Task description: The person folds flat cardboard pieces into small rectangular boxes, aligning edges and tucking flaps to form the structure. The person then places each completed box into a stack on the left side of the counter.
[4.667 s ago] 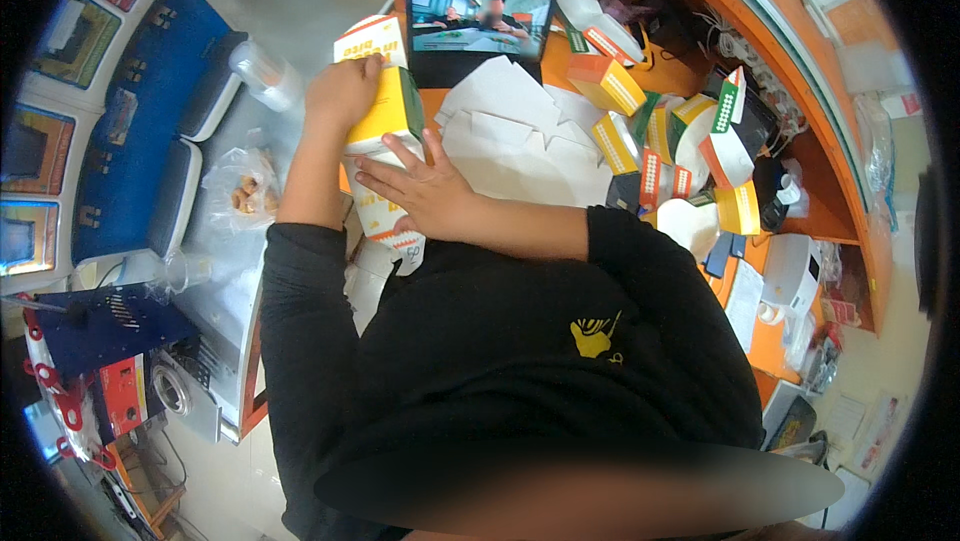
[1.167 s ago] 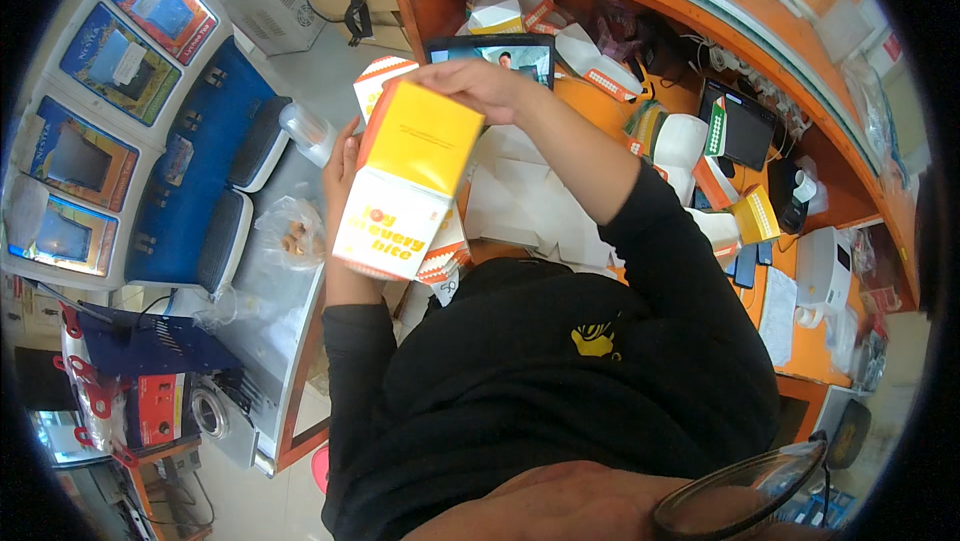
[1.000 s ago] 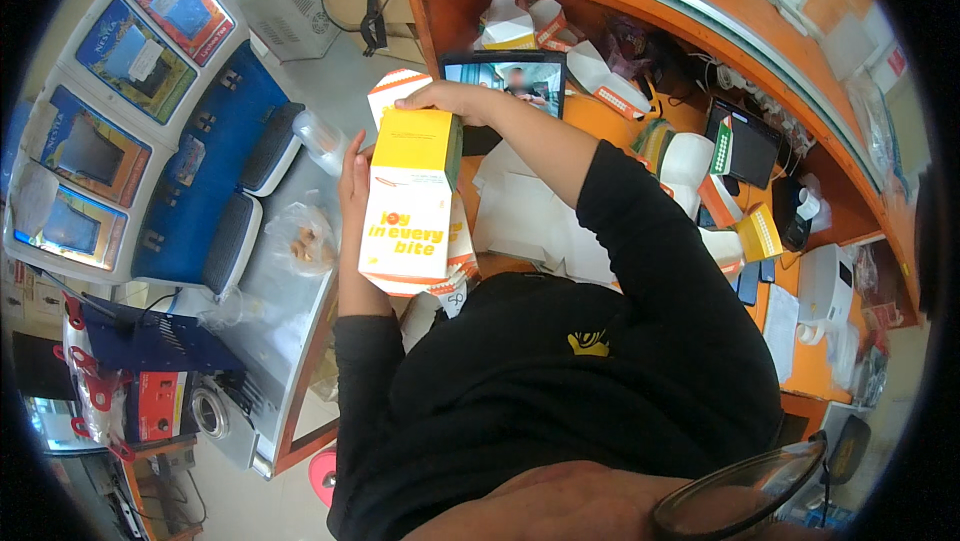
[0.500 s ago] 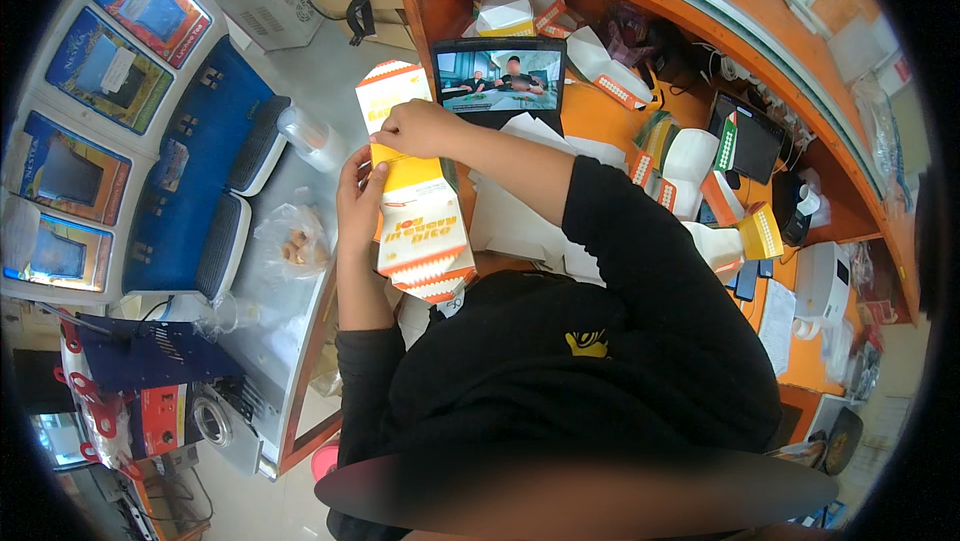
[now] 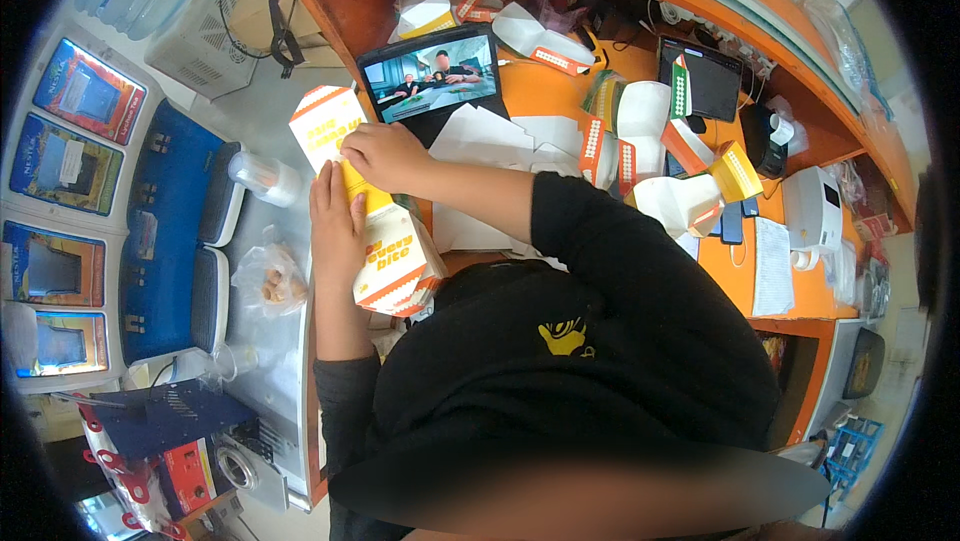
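Note:
A white and yellow cardboard food carton (image 5: 392, 259) with orange zigzag trim is between my hands, left of my chest. Its white flap (image 5: 325, 121) stretches away at the far end. My left hand (image 5: 338, 219) lies along the left side, fingers close together over the yellow middle section and thumb against it. From the right, my right hand (image 5: 388, 155) reaches across with curled fingers pressed on the yellow fold. Both hands grip the carton; my right fingertips are partly hidden.
A laptop (image 5: 432, 76) playing a video stands behind the carton on an orange desk (image 5: 545, 91). White cardboard sheets (image 5: 485, 136) and several folded cartons (image 5: 640, 121) lie to the right. Left, a metal counter (image 5: 262, 336) holds plastic cups (image 5: 268, 179), a bag of food (image 5: 268, 281) and a drink dispenser (image 5: 160, 231).
The whole view has turned, shifting the desk things leftward. My left fingers have moved onto the carton's yellow fold, close to my right hand. The carton slants more toward the upper left.

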The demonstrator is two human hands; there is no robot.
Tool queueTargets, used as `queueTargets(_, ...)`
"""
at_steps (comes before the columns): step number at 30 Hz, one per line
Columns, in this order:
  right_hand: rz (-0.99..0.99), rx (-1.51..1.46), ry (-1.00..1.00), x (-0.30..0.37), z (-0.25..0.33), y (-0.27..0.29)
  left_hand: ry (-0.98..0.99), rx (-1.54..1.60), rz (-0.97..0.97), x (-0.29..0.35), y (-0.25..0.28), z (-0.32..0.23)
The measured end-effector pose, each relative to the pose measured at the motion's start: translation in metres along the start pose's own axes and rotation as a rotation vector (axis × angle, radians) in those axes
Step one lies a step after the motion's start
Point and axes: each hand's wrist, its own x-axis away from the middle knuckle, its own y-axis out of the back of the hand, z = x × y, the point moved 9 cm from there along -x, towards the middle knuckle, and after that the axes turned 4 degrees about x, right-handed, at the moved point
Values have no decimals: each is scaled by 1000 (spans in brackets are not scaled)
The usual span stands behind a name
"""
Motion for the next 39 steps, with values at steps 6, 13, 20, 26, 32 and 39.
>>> queueTargets(6,-383,54,-195,72,-82,110,-84,30,-25,4,10,-10)
queueTargets(13,-448,709,-984,209,-228,255,-9,25,5,2,7,-14)
queueTargets(20,-609,123,-866,227,-236,275,-88,238,12,3,2,2)
queueTargets(26,-573,-371,-449,144,-117,282,-43,363,32,3,-8,28)
queueTargets(32,-12,-198,28,51,20,224,66,924,-120,8,-10,36)
queueTargets(39,583,368,494,-12,132,76,254,1428,-66,13,-14,39)
